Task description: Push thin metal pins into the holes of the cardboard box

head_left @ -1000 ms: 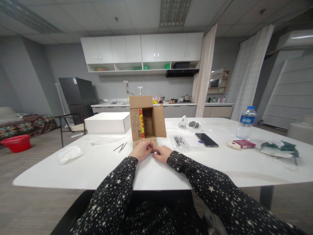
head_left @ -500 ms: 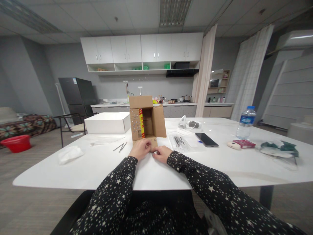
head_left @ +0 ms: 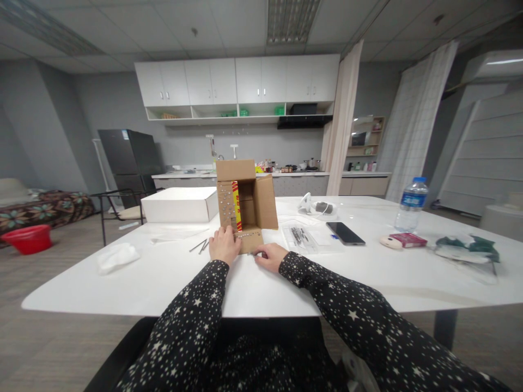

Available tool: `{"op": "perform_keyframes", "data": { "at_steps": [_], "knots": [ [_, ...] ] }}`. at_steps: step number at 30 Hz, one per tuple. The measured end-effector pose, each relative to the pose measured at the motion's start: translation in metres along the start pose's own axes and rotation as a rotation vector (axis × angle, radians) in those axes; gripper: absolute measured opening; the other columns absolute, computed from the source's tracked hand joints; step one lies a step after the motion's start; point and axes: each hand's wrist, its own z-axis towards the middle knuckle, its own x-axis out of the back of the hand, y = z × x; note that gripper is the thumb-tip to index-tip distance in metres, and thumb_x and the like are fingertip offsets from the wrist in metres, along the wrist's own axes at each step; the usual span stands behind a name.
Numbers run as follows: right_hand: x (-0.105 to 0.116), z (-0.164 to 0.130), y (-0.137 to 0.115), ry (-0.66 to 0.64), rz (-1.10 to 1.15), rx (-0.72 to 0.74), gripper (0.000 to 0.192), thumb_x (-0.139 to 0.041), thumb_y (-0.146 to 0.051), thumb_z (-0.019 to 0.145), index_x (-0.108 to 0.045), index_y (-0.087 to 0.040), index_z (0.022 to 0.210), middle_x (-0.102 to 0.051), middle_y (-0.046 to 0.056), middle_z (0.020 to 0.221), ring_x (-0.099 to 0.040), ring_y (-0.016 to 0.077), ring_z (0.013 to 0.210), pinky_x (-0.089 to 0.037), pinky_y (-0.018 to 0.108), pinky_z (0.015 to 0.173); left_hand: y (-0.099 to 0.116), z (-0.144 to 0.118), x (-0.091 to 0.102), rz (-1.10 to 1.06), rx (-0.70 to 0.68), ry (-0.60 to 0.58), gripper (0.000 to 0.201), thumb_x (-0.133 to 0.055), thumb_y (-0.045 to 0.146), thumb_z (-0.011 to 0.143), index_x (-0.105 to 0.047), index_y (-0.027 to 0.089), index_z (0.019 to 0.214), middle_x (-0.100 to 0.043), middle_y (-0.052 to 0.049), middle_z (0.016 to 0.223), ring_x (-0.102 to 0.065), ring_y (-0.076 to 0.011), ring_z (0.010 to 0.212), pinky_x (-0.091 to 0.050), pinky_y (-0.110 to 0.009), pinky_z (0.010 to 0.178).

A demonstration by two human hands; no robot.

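A brown cardboard box (head_left: 267, 202) stands with its opening facing me and its flaps spread. Small round silvery bits dot its left flap, beside a red-and-yellow strip (head_left: 237, 206). More bits run in a row along the front flap (head_left: 255, 239), which lies on the table. My left hand (head_left: 224, 245) is at the foot of the left flap, its fingers bent and slightly apart; the fingertips are partly hidden. At the front flap's right corner, my right hand (head_left: 270, 257) pinches thumb against finger on something small and greyish that I cannot make out.
Two long metal nails (head_left: 203, 246) lie left of my left hand. Beyond are a white box (head_left: 180, 204) and crumpled tissue (head_left: 117, 258). To the right are a clear case of small dark pieces (head_left: 301, 238), a phone (head_left: 345, 233) and a water bottle (head_left: 412, 204).
My left hand has moved left, off the front flap to the foot of the left flap, uncovering the row of bits. My right hand and the box stay in place.
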Motion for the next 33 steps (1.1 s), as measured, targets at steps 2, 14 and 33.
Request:
{"op": "perform_keyframes", "data": {
  "at_steps": [2, 14, 33],
  "knots": [
    [-0.0007, 0.0003, 0.0006, -0.003, -0.003, -0.004, 0.026, -0.053, -0.025, 0.075, -0.070, -0.018, 0.094, -0.056, -0.002, 0.056, -0.045, 0.0102, 0.052, -0.034, 0.022, 0.054, -0.0008, -0.0001, -0.0008, 0.014, 0.002, -0.014, 0.026, -0.045, 0.030, 0.078, -0.054, 0.018, 0.099, -0.057, -0.013, 0.106, -0.051, -0.0288, 0.103, -0.039, -0.042, 0.083],
    [0.0000, 0.0003, -0.0006, -0.016, -0.009, -0.006, 0.026, -0.053, -0.024, 0.076, -0.070, -0.018, 0.095, -0.060, -0.001, 0.059, -0.046, 0.0103, 0.052, -0.035, 0.023, 0.056, -0.0015, -0.0005, -0.0014, 0.023, -0.015, -0.007, 0.021, -0.043, 0.027, 0.080, -0.056, 0.019, 0.094, -0.059, -0.011, 0.101, -0.053, -0.0262, 0.100, -0.041, -0.038, 0.080],
    [0.0005, 0.0001, 0.0003, -0.016, -0.005, -0.008, 0.027, -0.053, -0.025, 0.075, -0.069, -0.018, 0.096, -0.060, -0.001, 0.060, -0.046, 0.0101, 0.053, -0.035, 0.023, 0.056, -0.0048, 0.0006, 0.0017, 0.047, 0.056, -0.015, 0.022, -0.039, 0.019, 0.079, -0.054, 0.019, 0.096, -0.061, -0.013, 0.097, -0.056, -0.0279, 0.098, -0.040, -0.040, 0.079]
  ]
}}
